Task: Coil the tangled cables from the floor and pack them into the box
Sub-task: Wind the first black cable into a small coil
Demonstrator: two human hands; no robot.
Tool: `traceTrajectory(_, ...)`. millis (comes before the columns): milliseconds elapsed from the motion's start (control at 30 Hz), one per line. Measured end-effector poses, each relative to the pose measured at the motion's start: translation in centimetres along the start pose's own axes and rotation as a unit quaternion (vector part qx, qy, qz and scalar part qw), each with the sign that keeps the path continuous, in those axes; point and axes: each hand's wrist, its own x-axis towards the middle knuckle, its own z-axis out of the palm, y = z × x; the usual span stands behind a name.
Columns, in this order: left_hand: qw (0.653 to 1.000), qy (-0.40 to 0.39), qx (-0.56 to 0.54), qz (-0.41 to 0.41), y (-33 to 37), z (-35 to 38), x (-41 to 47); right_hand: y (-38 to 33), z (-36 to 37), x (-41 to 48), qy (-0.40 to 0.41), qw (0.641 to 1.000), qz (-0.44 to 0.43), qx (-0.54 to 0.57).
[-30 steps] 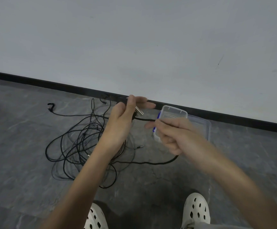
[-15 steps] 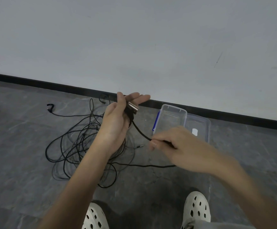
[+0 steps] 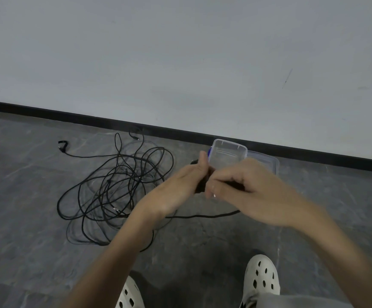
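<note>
Grey floor [image 3: 25,218] meets a pale wall [image 3: 180,52]. Black cables [image 3: 114,187] lie tangled on the floor near the wall, left of centre. A clear box [image 3: 227,152] sits by the wall, right of them. In front of it, left hand [image 3: 180,187] and right hand [image 3: 247,192] both grip one cable [image 3: 201,185], fingers curled round it.

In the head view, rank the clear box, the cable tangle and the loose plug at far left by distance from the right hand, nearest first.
From the right hand:
1. Clear box, just behind the hand.
2. Cable tangle, on the floor to the left.
3. Loose plug, far left, beyond the tangle.
</note>
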Motion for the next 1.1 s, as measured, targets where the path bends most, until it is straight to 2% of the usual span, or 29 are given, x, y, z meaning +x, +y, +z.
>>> traceTrajectory(67,0.998,-0.021,-0.008,-0.055,0.1,0.1,0.1,0.4,-0.6,0.1,0.021,0.999,-0.001,0.039)
traceTrajectory(100,0.997,-0.051,-0.002,-0.052,0.0,0.2,0.2,0.7,-0.8,0.2,0.033,0.998,-0.005,0.057)
traceTrajectory(233,0.989,-0.146,-0.006,0.025,0.4,0.4,-0.6,2.0,-1.2,0.6,0.115,0.991,-0.008,0.069)
traceTrajectory(367,0.983,-0.159,-0.088,0.037,0.9,0.2,-1.1,2.6,-1.6,1.3,0.187,0.976,-0.012,0.113)
traceTrajectory(467,0.968,-0.176,-0.175,0.040,1.3,0.2,-1.3,2.6,-1.2,1.8,0.201,0.967,0.001,0.157)
traceTrajectory(567,0.952,-0.179,-0.243,0.058,1.5,0.2,-1.2,3.1,-0.3,2.6,0.187,0.953,0.032,0.236)
traceTrajectory(733,0.932,-0.150,-0.318,0.084,1.9,-0.4,-1.5,2.9,1.2,3.5,0.117,0.931,0.062,0.339)
traceTrajectory(967,0.896,-0.042,-0.414,0.157,1.7,-1.3,-0.9,2.4,3.5,3.8,0.069,0.938,0.140,0.310)
traceTrajectory(1100,0.872,-0.019,-0.457,0.174,1.5,-1.2,-0.7,2.1,3.9,3.7,0.053,0.927,0.152,0.338)
